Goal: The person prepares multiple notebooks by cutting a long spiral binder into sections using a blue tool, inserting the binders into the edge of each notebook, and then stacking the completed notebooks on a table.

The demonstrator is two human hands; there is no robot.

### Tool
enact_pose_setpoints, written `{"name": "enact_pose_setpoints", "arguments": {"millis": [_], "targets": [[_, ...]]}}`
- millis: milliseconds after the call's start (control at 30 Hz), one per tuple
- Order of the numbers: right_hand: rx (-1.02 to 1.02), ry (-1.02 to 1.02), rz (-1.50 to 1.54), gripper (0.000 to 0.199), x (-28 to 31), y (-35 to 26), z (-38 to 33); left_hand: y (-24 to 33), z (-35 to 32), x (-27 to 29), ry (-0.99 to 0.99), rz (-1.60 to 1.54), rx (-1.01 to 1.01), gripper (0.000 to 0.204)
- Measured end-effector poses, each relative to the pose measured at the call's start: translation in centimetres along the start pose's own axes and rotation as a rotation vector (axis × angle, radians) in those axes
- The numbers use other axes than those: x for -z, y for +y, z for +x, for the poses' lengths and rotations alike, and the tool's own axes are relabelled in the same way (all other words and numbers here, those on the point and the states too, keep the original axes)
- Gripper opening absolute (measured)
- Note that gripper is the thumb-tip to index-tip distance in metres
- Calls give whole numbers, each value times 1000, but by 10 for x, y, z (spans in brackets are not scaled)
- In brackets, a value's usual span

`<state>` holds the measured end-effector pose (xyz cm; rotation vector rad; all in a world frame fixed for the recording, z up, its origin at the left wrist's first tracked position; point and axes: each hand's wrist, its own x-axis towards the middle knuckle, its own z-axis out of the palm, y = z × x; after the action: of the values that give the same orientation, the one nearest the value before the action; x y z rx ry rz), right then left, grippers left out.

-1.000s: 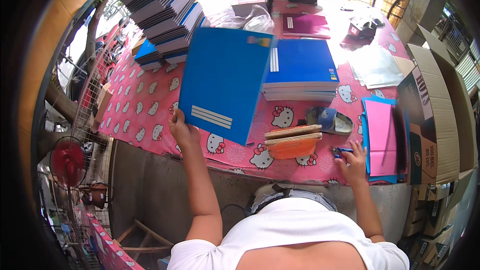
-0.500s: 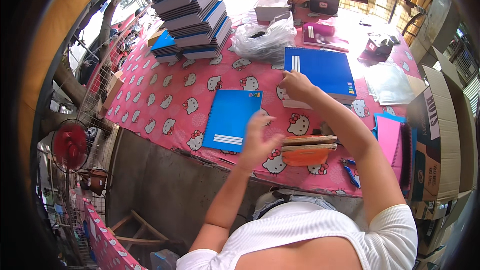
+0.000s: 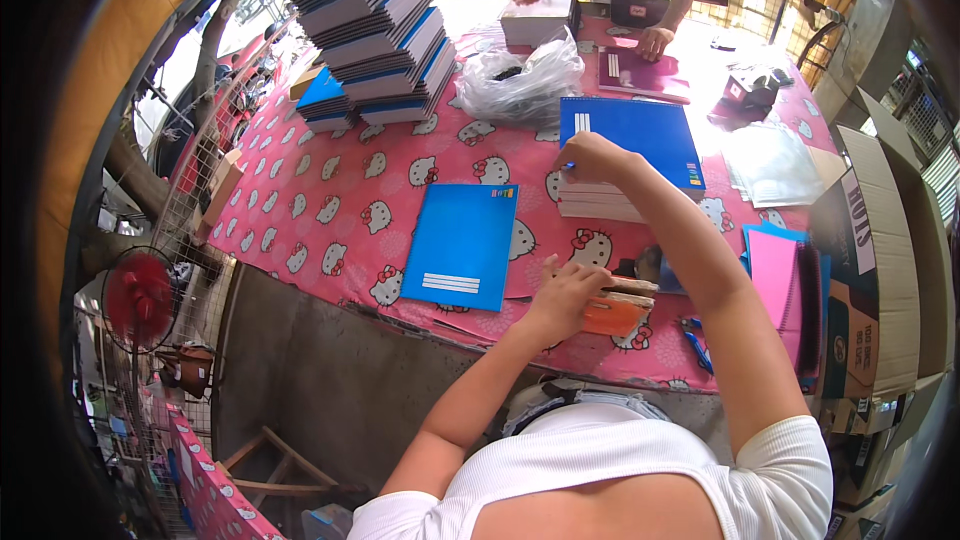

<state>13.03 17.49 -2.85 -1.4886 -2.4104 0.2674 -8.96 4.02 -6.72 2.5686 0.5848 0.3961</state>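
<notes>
My left hand [image 3: 566, 302] has its fingers bent round the left end of an orange block with worn wooden edges [image 3: 615, 316], near the table's front edge. At the left corner of a stack topped by a dark blue spiral notebook [image 3: 640, 135] is my right hand [image 3: 595, 158], its fingers curled closed. A small blue bit shows at those fingers, too small to name. Between my hands and to the left lies a light blue notebook [image 3: 460, 245], flat and untouched. Blue-handled pliers [image 3: 698, 345] lie right of the orange block.
Tall stacked notebooks [image 3: 375, 40] stand at the far left on the pink patterned tablecloth [image 3: 330, 200]. A plastic bag [image 3: 525, 80] lies behind. Across the table, a co-worker's hand [image 3: 655, 43] touches a maroon notebook [image 3: 640, 75]. Pink and blue sheets [image 3: 775, 280] and a cardboard box [image 3: 870, 260] are right.
My left hand has moved right from the light blue notebook onto the orange block. My right hand stays by the notebook stack. The co-worker's hand has come down onto the maroon notebook.
</notes>
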Motion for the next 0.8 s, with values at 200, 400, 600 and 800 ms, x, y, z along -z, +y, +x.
{"name": "enact_pose_setpoints", "arguments": {"millis": [200, 400, 600, 800], "targets": [[-24, -69, -106, 30, -6, -3, 3, -3, 0, -2, 16, -21, -1, 57], [-77, -35, -84, 27, -9, -4, 0, -3, -2, -2, -6, -30, 15, 58], [-77, 12, -54, 23, -8, -8, -4, -1, -1, 1, -15, -14, 20, 57], [-45, 32, -91, 17, -10, -6, -4, 0, -1, -5, 27, -38, 25, 53]]}}
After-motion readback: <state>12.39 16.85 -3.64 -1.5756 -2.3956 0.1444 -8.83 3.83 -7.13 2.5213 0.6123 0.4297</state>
